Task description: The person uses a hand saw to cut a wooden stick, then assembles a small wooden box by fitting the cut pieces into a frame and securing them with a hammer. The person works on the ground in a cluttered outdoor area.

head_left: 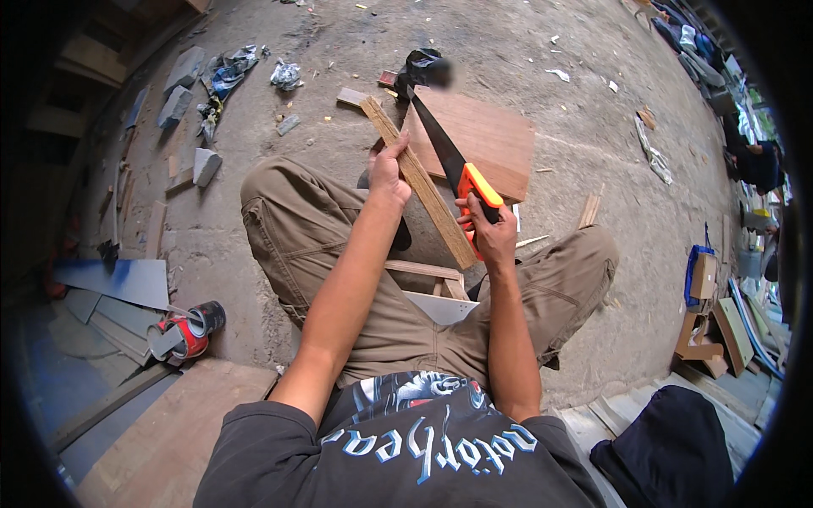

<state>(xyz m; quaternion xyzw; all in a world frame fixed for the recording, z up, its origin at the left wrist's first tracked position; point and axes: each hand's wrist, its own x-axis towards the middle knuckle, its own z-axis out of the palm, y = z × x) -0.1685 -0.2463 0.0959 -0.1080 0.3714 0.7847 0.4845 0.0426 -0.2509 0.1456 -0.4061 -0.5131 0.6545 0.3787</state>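
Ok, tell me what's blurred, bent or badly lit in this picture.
Head view: the saw and wood strip look fairly sharp, while a smudge blurs the right side of the black bundle; head view: fisheye distortion rounds the scene off into black corners; head view: the upper left sits in deep shadow, the right edge brighter and bluish.

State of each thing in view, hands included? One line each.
Left hand: closed around the wooden strip
Right hand: closed on the saw's handle
Wooden strip: held slanted, in one piece
Handsaw: held, blade apart from the strip
Reddish board: lying flat, partly behind the saw
Silvery wad: crumpled, on the floor
Red can: lid state unclear
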